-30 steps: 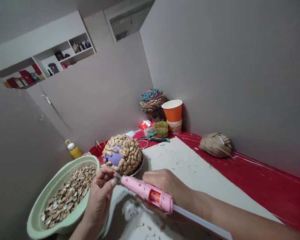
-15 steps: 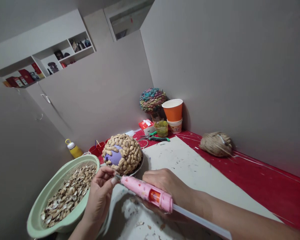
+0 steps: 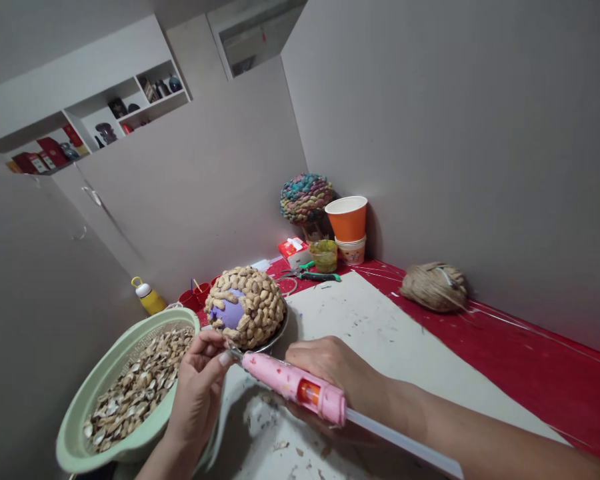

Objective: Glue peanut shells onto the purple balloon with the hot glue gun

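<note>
A pink hot glue gun is gripped in my right hand, a clear glue stick running out of its back end. Its metal nozzle points left, right at the fingertips of my left hand. Those fingers are closed in a pinch; whatever is between them is too small to make out. Just beyond the nozzle, a purple balloon covered largely in peanut shells rests in a metal bowl. A patch of balloon facing left is bare.
Left stands a green colander of peanut shells. Behind are a yellow bottle, red cups, pliers, a tissue pack, orange cup and colourful tree model. A twine ball lies right, on red cloth.
Almost nothing differs; the view has shifted very slightly. Both hands and the glue gun keep the same position, nozzle still at the left fingertips.
</note>
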`<state>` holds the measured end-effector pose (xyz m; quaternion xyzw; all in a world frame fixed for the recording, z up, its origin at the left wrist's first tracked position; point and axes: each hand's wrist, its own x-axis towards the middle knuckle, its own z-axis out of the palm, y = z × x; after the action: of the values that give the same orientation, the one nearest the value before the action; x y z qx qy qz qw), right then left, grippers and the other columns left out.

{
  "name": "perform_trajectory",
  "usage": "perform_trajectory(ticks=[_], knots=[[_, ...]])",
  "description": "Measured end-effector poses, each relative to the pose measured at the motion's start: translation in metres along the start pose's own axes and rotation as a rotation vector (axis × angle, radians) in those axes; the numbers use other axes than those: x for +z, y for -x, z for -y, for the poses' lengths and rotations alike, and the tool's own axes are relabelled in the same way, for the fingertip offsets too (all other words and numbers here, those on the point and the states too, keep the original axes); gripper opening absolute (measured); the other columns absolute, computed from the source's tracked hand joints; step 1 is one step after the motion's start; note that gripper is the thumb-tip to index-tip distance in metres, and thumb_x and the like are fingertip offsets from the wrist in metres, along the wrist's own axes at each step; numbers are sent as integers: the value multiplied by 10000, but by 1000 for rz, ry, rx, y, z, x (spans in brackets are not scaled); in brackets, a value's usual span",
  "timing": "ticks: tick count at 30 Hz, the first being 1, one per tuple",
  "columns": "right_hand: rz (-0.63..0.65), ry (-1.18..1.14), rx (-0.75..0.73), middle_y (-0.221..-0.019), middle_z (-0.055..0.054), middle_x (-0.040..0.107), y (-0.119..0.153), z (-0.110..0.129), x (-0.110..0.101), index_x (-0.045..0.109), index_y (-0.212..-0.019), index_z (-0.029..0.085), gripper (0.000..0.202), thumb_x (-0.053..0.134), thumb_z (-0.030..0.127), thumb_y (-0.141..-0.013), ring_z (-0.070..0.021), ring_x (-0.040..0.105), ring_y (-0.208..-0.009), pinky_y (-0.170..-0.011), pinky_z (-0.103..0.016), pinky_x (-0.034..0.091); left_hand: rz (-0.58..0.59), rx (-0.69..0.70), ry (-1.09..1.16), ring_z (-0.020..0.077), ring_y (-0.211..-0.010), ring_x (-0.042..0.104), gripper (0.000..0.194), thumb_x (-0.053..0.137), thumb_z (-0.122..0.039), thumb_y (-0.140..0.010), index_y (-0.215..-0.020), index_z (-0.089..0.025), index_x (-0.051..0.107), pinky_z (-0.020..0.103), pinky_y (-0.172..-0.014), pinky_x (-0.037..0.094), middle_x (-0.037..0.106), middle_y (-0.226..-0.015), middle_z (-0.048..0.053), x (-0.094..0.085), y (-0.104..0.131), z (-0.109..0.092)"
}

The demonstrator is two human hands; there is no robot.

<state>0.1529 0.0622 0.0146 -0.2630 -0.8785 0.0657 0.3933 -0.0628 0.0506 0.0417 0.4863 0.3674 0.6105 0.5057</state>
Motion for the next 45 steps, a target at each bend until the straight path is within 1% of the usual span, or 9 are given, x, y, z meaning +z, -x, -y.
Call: perform_trajectory(ticks=[5, 12, 20, 25, 29, 32, 35, 39, 45], knots=[[-43, -28, -20, -559, 43, 420, 2, -3, 4, 352, -621, 203, 240, 530, 301, -749, -96, 328, -490, -471, -249, 182, -8, 16, 16, 119, -807, 580, 229, 807, -185, -690, -870, -196, 666, 194, -732, 490, 641, -858, 10, 2, -2, -1], [30, 22, -9, -577, 36, 454, 2, -3, 0, 388, -629, 196, 231, 550, 302, -756, -99, 333, -507, -484, -255, 177, -36, 21, 20, 123, -834, 582, 247, 805, -188, -696, -898, -200, 664, 202, -751, 500, 642, -886, 12, -1, -3, 0], [18, -27, 14, -550, 37, 434, 0, -2, 0, 368, -602, 199, 247, 566, 293, -715, -98, 317, -487, -476, -246, 161, -46, 29, 65, 108, -795, 577, 249, 809, -171, -684, -889, -196, 669, 187, -714, 505, 627, -867, 1, -1, -3, -2], [45, 35, 36, -564, 29, 453, 0, -1, -2, 402, -617, 196, 221, 574, 282, -725, -101, 310, -492, -483, -253, 156, -43, 16, 95, 121, -820, 597, 264, 821, -192, -671, -893, -194, 678, 188, -714, 518, 649, -885, 15, -1, -3, -5], [27, 44, 78, -559, 36, 432, 0, -1, -2, 387, -606, 194, 240, 587, 273, -713, -96, 295, -493, -484, -246, 154, -34, 24, 106, 123, -801, 599, 270, 823, -205, -668, -897, -194, 680, 203, -721, 528, 646, -866, 14, -2, -4, -7], [2, 14, 97, -559, 37, 418, -1, 3, -4, 377, -607, 196, 260, 558, 307, -757, -95, 301, -491, -486, -243, 168, -16, 19, 95, 123, -801, 594, 259, 811, -194, -679, -900, -197, 678, 206, -727, 524, 648, -871, 15, -3, -3, -6], [-26, -35, 78, -551, 38, 394, -2, 5, -4, 344, -609, 204, 273, 508, 330, -787, -95, 302, -480, -485, -248, 171, 13, 8, 73, 123, -810, 586, 250, 798, -192, -696, -913, -200, 675, 204, -733, 511, 645, -883, 15, -4, -2, -3], [-80, -60, 40, -550, 36, 386, -2, 3, 0, 312, -617, 212, 264, 481, 344, -771, -105, 309, -491, -487, -261, 168, 33, -11, 31, 122, -807, 568, 242, 795, -193, -704, -911, -200, 669, 202, -741, 492, 628, -869, 11, -4, 1, 1], [-21, -45, 63, -544, 37, 391, -1, 5, -3, 303, -616, 213, 275, 489, 346, -767, -100, 318, -484, -477, -254, 183, 56, -27, -4, 137, -807, 564, 240, 794, -202, -705, -901, -198, 656, 222, -746, 481, 628, -856, 22, 1, 4, 1]])
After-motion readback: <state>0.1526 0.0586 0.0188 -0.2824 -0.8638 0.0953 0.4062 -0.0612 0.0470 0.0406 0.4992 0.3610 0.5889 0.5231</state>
